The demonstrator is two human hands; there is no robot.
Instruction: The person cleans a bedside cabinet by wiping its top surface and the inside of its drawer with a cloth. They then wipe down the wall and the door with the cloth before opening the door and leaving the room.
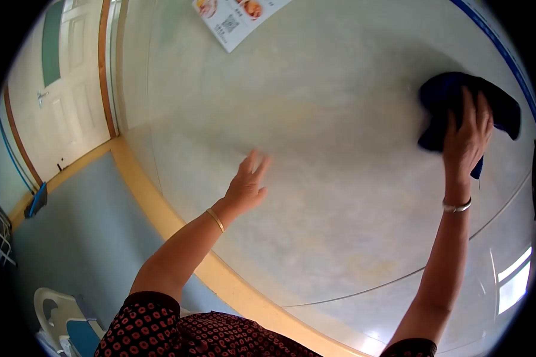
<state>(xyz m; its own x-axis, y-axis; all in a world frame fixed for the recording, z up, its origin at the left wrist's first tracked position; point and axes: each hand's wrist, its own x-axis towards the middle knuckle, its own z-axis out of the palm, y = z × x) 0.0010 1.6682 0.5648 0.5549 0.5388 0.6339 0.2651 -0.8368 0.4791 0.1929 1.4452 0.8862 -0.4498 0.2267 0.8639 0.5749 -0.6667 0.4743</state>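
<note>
A dark blue cloth (500, 107) lies bunched against the pale glossy wall (339, 196) at the upper right. On top of it rests my right hand (469, 131), pressing it to the surface with the fingers over the fabric. My left hand (248, 181) holds nothing; its fingers are apart, slightly blurred, at or near the wall left of centre. Whether its fingertips touch the surface I cannot tell.
A printed sheet (238, 21) is at the top. A white door (71, 101) stands at the left, with a blue broom (37, 199) near it. A pale plastic chair (56, 315) is at the lower left. Blue trim (500, 47) edges the upper right.
</note>
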